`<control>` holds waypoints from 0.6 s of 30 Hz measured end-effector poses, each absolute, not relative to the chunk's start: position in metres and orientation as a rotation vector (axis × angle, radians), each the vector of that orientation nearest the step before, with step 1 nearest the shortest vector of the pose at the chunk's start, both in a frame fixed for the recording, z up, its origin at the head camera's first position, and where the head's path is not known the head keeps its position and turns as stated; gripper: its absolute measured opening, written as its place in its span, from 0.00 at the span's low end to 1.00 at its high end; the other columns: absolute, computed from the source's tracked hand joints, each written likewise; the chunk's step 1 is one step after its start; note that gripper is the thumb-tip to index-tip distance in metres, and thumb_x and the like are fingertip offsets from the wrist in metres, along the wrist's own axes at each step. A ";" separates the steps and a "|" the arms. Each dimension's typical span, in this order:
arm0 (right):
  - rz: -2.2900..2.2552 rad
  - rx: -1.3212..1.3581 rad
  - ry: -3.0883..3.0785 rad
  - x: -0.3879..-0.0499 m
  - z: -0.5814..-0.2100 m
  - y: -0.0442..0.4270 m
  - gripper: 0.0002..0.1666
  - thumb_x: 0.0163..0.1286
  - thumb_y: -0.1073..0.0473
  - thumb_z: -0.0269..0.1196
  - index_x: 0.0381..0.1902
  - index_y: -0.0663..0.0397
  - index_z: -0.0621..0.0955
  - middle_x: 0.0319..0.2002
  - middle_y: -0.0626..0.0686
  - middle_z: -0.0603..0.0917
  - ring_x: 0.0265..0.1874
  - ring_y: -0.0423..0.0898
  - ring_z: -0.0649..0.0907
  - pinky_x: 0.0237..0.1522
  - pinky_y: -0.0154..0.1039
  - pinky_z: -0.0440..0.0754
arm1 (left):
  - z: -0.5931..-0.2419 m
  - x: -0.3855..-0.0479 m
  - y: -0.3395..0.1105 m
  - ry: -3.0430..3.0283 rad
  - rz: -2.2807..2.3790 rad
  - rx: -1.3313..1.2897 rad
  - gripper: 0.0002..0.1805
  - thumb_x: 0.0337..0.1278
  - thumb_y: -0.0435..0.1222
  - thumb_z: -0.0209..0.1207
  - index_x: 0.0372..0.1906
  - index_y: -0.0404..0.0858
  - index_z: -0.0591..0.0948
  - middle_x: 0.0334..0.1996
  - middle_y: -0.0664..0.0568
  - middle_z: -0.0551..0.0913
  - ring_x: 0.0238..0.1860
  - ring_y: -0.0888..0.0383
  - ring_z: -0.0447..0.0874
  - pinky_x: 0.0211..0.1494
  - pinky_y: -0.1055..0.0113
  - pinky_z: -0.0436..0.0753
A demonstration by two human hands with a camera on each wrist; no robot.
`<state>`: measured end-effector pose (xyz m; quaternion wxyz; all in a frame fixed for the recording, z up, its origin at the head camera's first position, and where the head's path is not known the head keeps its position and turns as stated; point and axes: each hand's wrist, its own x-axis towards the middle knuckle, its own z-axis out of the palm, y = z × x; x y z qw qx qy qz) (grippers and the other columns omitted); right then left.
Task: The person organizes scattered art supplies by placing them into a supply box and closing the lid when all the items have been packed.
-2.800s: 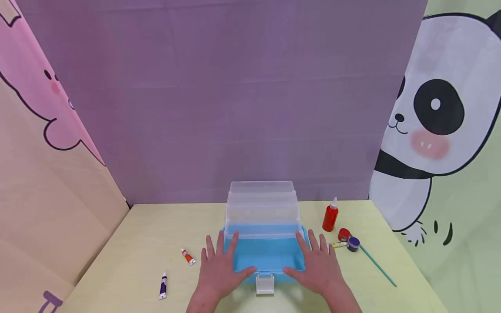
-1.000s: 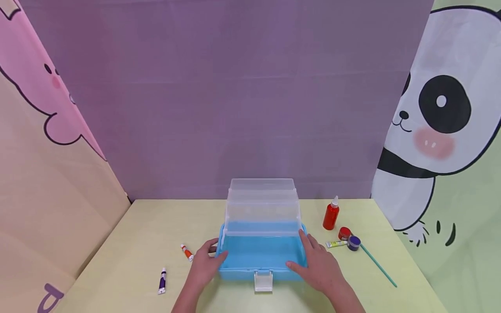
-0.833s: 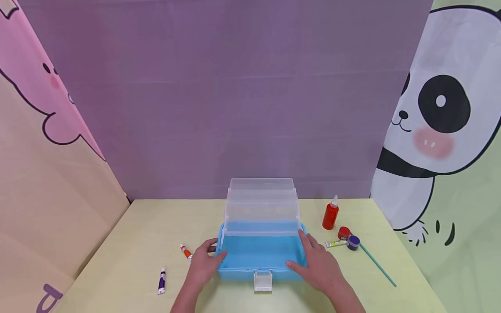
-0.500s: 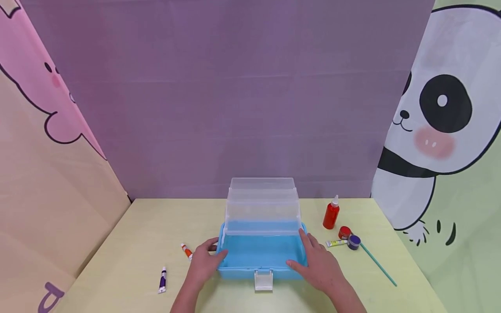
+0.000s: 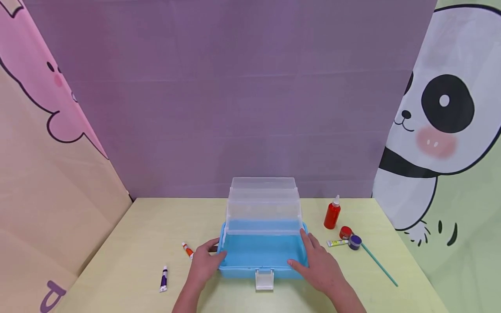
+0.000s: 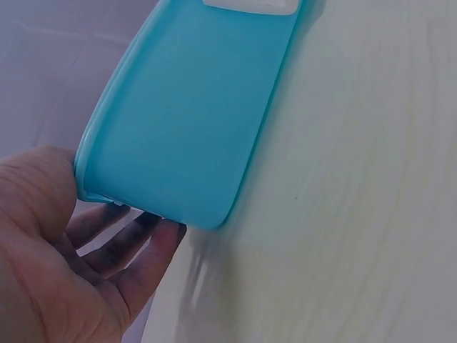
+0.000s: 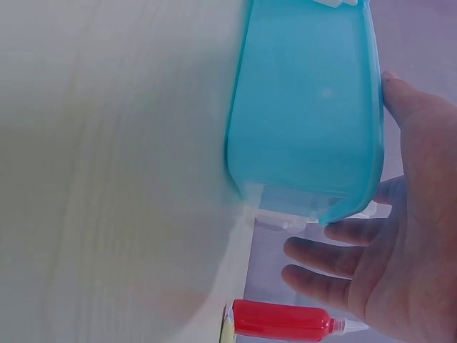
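A light blue storage box [image 5: 262, 273] with a raised clear lid [image 5: 263, 204] and a hanging white latch [image 5: 264, 280] stands mid-table. No contents show inside it. My left hand [image 5: 205, 263] grips its left wall, thumb over the rim; in the left wrist view those fingers [image 6: 146, 268] press against the outer side. On the other side my right hand [image 5: 321, 265] holds the right rim, thumb over the front corner and fingers along the side. The right wrist view has the thumb [image 7: 407, 100] on the rim and some fingertips clear of the wall.
Left of the box lie an orange paint tube [image 5: 188, 250] and a purple paint tube [image 5: 163, 279]. To the right are a red squeeze bottle [image 5: 332, 214], a red jar [image 5: 345, 232], a purple jar [image 5: 355, 242], a yellow tube [image 5: 336, 243] and a thin teal stick [image 5: 379, 264].
Both hands were spread over the box earlier. The left has since moved out to the left wall and the right has drawn its fingers together on the right rim; both stay still over the last second.
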<state>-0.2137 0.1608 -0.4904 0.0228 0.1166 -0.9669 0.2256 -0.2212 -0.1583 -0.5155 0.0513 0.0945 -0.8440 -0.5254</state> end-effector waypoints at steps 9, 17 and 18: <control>0.732 0.348 -3.003 -0.212 -0.492 0.163 0.54 0.63 0.34 0.62 0.77 0.52 0.55 0.69 0.65 0.63 0.56 0.65 0.75 0.48 0.64 0.77 | -0.519 -0.222 -0.153 -2.525 -1.594 0.350 0.25 0.50 0.29 0.61 0.58 0.32 0.79 0.41 0.42 0.82 0.30 0.54 0.78 0.30 0.65 0.80; 0.744 0.369 -2.986 -0.212 -0.491 0.162 0.53 0.64 0.33 0.61 0.76 0.52 0.55 0.69 0.66 0.62 0.56 0.65 0.75 0.49 0.63 0.77 | -0.519 -0.221 -0.159 -2.514 -1.682 0.299 0.25 0.54 0.30 0.61 0.59 0.31 0.77 0.42 0.41 0.81 0.31 0.53 0.79 0.32 0.63 0.82; 0.745 0.369 -2.985 -0.212 -0.491 0.162 0.53 0.64 0.33 0.61 0.76 0.52 0.55 0.69 0.66 0.62 0.56 0.65 0.75 0.49 0.63 0.77 | -0.518 -0.220 -0.160 -2.508 -1.723 0.281 0.25 0.54 0.30 0.62 0.60 0.30 0.77 0.43 0.41 0.81 0.32 0.53 0.80 0.32 0.63 0.83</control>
